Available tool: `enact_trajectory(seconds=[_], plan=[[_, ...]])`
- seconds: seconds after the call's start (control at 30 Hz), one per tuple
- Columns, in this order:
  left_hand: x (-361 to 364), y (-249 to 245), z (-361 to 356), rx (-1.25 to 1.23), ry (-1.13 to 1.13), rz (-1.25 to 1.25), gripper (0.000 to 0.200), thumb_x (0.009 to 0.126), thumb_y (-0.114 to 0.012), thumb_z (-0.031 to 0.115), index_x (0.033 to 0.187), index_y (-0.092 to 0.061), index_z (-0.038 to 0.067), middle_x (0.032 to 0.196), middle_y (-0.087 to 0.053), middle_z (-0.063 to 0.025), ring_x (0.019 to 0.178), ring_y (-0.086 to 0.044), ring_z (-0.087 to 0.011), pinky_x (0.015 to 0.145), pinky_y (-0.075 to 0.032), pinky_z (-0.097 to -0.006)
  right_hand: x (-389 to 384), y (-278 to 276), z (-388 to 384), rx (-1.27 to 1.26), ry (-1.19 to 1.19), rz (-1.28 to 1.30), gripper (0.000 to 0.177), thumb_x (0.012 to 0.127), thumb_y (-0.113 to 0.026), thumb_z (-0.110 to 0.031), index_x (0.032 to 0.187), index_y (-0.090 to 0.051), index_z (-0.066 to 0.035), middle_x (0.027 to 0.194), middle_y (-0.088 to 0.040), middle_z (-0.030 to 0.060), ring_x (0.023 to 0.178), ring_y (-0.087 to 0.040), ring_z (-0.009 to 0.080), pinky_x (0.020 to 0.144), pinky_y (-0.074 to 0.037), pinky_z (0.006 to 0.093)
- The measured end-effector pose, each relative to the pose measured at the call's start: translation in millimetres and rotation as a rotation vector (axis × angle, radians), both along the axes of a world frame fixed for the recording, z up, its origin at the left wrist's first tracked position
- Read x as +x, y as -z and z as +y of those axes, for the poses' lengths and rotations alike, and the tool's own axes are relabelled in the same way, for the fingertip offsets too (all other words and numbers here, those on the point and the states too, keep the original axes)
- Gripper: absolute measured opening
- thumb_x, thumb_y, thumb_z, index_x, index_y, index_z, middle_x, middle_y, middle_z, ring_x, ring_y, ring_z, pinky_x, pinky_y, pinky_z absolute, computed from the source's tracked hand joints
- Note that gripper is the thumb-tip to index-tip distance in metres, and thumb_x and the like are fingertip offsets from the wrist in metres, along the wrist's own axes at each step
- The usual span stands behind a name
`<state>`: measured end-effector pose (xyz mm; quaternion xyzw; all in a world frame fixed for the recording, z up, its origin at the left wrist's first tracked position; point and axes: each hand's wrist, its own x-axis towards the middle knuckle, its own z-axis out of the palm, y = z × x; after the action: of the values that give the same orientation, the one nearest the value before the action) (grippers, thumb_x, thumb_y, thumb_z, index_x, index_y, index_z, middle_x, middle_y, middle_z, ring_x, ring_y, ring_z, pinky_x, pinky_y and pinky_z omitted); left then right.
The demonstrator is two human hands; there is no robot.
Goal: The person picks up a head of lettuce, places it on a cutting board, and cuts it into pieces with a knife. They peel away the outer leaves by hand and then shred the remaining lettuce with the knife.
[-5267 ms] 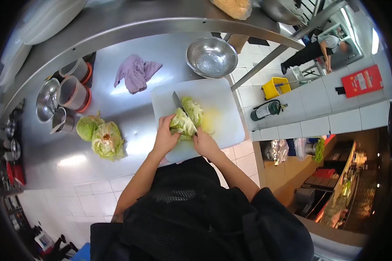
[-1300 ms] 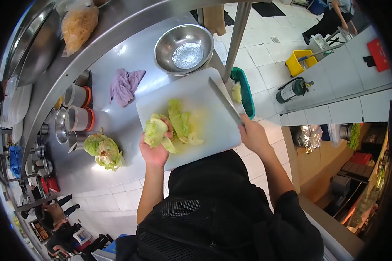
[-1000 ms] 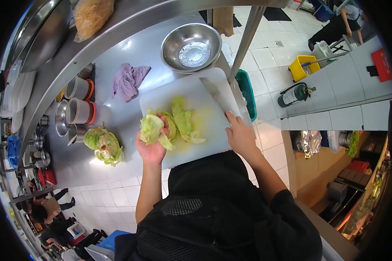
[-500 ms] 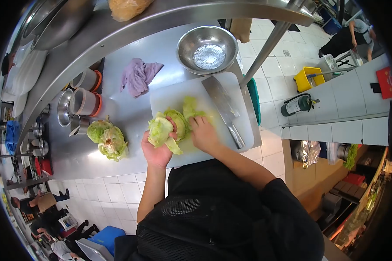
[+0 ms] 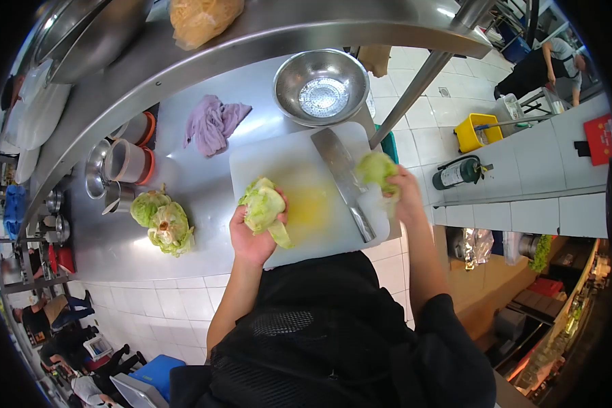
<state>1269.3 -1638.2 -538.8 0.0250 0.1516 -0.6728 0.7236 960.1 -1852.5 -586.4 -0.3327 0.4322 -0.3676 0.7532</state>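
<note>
The cut piece of lettuce [image 5: 260,204] sits in the left hand [image 5: 251,241], which cups it from below, fingers curled round its side, above the near left part of the cutting board [image 5: 251,163]; one leaf hangs loose toward the person, so a slightly deeper cup would probably keep it from dropping. The right hand [image 5: 408,194] grips a bunch of loose leaves [image 5: 376,168] by one end, over the board's right edge; the leaves are blurred, so how firmly they are pinched I cannot tell. Gathering such floppy leaves into one compact bunch should shed fewer scraps. The knife [image 5: 336,163] lies flat on the board between the hands, handle toward the person, near the right forearm; lifting the leaves clear of it and keeping sleeve and wrist off the edge seems wise. Just beyond the board's far edge stands a metal bowl [image 5: 289,85], and a green bin [image 5: 389,146] shows partly hidden past the right corner. Two lettuce heads [image 5: 170,226] rest well apart to the left, on the steel counter [image 5: 211,197].
</note>
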Motion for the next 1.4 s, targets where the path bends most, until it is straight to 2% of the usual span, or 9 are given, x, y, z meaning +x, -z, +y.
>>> enact_trajectory(seconds=[0.07,0.27,0.33,0.47,0.63,0.87,1.07,1.23,1.4], plan=[[-7,6,-9,-0.032,0.033,-0.022,0.056,0.094,-0.052,0.023,0.147,-0.052,0.004,0.145,-0.052,-0.0201,0.136,-0.049,-0.0360,0.096,-0.050,-0.0521,-22,2,-21,-0.006,0.063,-0.014,0.019,0.084,-0.063,0.000,0.102,-0.069,-0.003,0.089,-0.067,0.0039,0.071,-0.059,0.0092,0.058,-0.046,0.0255],[-26,14,-33,0.116,0.133,-0.267,0.053,0.095,-0.052,0.020,0.144,-0.052,0.002,0.141,-0.058,-0.0197,0.134,-0.052,-0.0406,0.099,-0.051,-0.0548,-28,121,-61,-0.327,0.234,0.756,0.030,0.087,-0.061,-0.004,0.115,-0.070,0.004,0.097,-0.073,0.0140,0.085,-0.071,0.0281,0.078,-0.057,0.0373],[-32,15,-39,0.158,0.131,-0.353,0.051,0.096,-0.052,0.019,0.143,-0.052,0.003,0.141,-0.059,-0.0186,0.133,-0.054,-0.0404,0.100,-0.050,-0.0546,-16,123,-58,-0.551,0.057,0.924,0.038,0.089,-0.066,-0.005,0.126,-0.069,0.004,0.103,-0.074,0.0160,0.094,-0.071,0.0266,0.081,-0.056,0.0366],[-38,20,-43,0.263,0.029,-0.510,0.045,0.099,-0.051,0.020,0.141,-0.053,0.005,0.142,-0.060,-0.0150,0.132,-0.055,-0.0369,0.105,-0.047,-0.0548,10,71,-22,-0.827,0.353,0.812,0.027,0.093,-0.069,-0.007,0.119,-0.072,-0.002,0.104,-0.074,0.0130,0.091,-0.070,0.0231,0.084,-0.055,0.0345],[-44,23,-49,0.360,-0.109,-0.545,0.045,0.100,-0.049,0.022,0.141,-0.053,0.005,0.140,-0.062,-0.0129,0.132,-0.056,-0.0340,0.110,-0.043,-0.0560,83,-23,85,-0.543,-0.323,0.296,0.029,0.093,-0.073,-0.004,0.121,-0.066,-0.001,0.098,-0.068,0.0064,0.090,-0.065,0.0121,0.079,-0.055,0.0296],[-46,26,-39,0.292,-0.120,-0.281,0.052,0.104,-0.049,0.040,0.140,-0.054,0.002,0.140,-0.062,-0.0179,0.135,-0.055,-0.0372,0.116,-0.043,-0.0533,105,-13,104,-0.273,-0.449,-0.041,0.029,0.092,-0.071,0.000,0.119,-0.063,0.004,0.098,-0.067,0.0050,0.078,-0.063,0.0079,0.071,-0.053,0.0235],[-53,18,-28,0.133,0.099,-0.267,0.078,0.100,-0.051,0.071,0.142,-0.056,0.005,0.143,-0.061,-0.0174,0.135,-0.056,-0.0379,0.112,-0.046,-0.0556,82,-16,98,-0.366,-0.439,0.087,0.024,0.089,-0.060,0.009,0.112,-0.068,0.002,0.102,-0.070,0.0044,0.093,-0.065,0.0091,0.082,-0.052,0.0243],[-56,43,-15,0.173,0.371,-0.340,0.070,0.102,-0.049,0.068,0.143,-0.057,0.013,0.145,-0.061,-0.0138,0.131,-0.061,-0.0329,0.103,-0.052,-0.0571,72,-29,101,-0.521,-0.446,0.169,0.026,0.086,-0.058,0.008,0.107,-0.069,0.001,0.103,-0.070,0.0037,0.097,-0.064,0.0109,0.085,-0.052,0.0255],[-48,46,-22,-0.027,0.564,-0.421,0.067,0.100,-0.062,0.049,0.156,-0.047,0.016,0.157,-0.046,-0.0214,0.132,-0.058,-0.0460,0.087,-0.061,-0.0468,63,-28,83,-0.680,-0.359,0.329,0.021,0.084,-0.060,0.002,0.101,-0.070,0.000,0.097,-0.072,0.0049,0.092,-0.065,0.0120,0.083,-0.052,0.0285]])
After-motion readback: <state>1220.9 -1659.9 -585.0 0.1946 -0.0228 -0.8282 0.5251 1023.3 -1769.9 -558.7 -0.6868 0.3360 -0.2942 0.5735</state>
